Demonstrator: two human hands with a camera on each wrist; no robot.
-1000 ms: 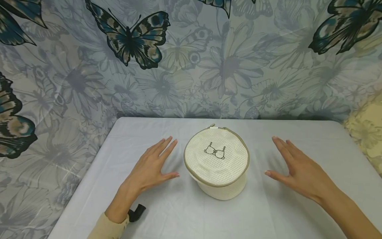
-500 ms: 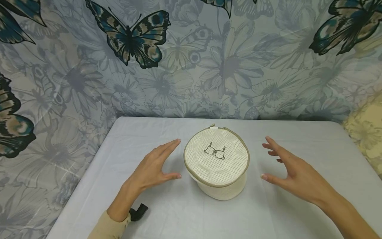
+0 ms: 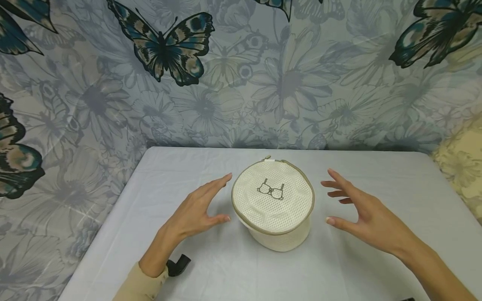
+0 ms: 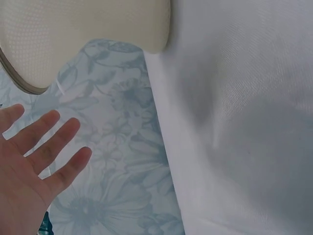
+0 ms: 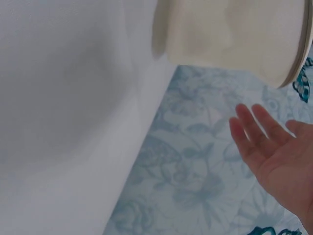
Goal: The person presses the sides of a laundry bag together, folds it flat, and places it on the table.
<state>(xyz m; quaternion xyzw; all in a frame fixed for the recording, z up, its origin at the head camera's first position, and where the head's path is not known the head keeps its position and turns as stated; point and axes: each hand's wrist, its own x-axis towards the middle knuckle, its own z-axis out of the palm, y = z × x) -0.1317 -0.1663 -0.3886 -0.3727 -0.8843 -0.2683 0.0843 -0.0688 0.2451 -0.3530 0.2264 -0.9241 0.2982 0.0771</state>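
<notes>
A round cream mesh laundry pouch (image 3: 273,203) with a tan zip rim and a small bra outline on its lid stands on the pale grey table cover (image 3: 211,267), between the two hands and touching neither. The left hand (image 3: 193,211) is held with fingers straight, its fingertips (image 3: 227,177) just beside the pouch's left rim; the right hand (image 3: 367,215) is spread, its thumb tip near the pouch's right side. A floral butterfly-print cloth (image 3: 241,75) hangs beyond the fingertips.
</notes>
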